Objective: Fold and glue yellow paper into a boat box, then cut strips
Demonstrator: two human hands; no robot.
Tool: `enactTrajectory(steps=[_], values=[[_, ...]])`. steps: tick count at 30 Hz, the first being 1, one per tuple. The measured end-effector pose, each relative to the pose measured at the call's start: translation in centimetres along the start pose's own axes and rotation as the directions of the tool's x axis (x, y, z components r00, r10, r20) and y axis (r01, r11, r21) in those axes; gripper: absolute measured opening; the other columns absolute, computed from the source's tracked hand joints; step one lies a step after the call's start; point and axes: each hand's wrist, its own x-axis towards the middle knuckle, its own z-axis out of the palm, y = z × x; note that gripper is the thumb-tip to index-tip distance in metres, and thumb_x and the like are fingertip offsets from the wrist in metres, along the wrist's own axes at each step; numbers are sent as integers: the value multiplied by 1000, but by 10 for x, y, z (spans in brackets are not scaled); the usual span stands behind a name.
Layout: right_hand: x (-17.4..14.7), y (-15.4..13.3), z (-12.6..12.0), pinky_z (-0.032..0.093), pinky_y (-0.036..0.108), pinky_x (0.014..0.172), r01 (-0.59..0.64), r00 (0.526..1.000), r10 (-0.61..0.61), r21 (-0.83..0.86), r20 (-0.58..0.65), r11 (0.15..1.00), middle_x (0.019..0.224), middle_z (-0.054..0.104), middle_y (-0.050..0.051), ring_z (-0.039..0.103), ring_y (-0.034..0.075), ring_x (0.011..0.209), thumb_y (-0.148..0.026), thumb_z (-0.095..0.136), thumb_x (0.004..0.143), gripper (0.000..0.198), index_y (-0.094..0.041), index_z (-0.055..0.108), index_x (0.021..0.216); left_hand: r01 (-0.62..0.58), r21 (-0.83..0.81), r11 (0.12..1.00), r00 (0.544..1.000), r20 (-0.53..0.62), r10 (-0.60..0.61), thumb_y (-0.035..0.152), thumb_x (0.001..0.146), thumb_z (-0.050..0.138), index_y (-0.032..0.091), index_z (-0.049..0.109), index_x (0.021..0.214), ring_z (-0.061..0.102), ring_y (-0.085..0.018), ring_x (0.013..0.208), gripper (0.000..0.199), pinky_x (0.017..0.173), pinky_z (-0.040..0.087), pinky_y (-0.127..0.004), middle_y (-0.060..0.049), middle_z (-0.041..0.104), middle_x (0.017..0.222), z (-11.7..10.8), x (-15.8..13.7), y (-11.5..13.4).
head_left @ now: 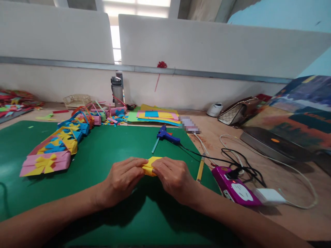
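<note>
The left hand and right hand pinch yellow paper at opposite ends, likely keeping its folds firm, with the glue gun lying within easy reach.

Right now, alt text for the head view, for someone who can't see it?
Left hand and right hand together hold folded yellow paper over a green mat. Beyond lies a blue glue gun; bow-trimmed paper baskets line the left, a purple power strip the right.

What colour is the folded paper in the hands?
It's yellow! The folded paper shows best in the head view.
</note>
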Motion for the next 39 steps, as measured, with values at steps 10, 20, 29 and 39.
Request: enactTrajectory(steps=[10, 20, 29, 39], values=[[0, -1, 1, 44, 24, 64, 15, 1000, -15, 2, -18, 1000, 71, 64, 5, 59, 13, 67, -11, 37, 91, 24, -14, 56, 76, 32, 24, 999, 999, 6, -33, 11, 87, 51, 14, 58, 85, 66, -16, 85, 8, 74, 55, -28, -12, 69, 97, 0, 1, 2], [-1, 0, 1, 42, 24, 61, 6, 1000, -6, -3, -15, 1000, 67, 60, 4, 56, 13, 64, -8, 36, 88, 24, -15, 55, 76, 178, -13, 984, 984, -7, -178, 18, 84, 54, 15, 54, 103, 68, -16, 80, 19, 71, 55, -25, -9, 70, 92, -1, -3, 10], [2, -2, -1, 38, 24, 58, 5, 1000, -5, 7, -23, 1000, 65, 59, 3, 54, 13, 61, -10, 35, 89, 26, -15, 55, 74, 172, -156, 973, 985, 26, -170, 16, 90, 45, 16, 57, 110, 67, -15, 79, 24, 71, 55, -25, -8, 71, 89, -2, 4, 11], [3, -2, -1, 39, 30, 73, -39, 999, 39, 16, -36, 999, 65, 63, 3, 55, 12, 62, -13, 40, 90, 25, -16, 56, 71, 167, -15, 986, 985, 53, -166, 20, 88, 47, 17, 37, 133, 64, -20, 99, 46, 83, 54, -34, -13, 65, 111, 7, -8, 3]])
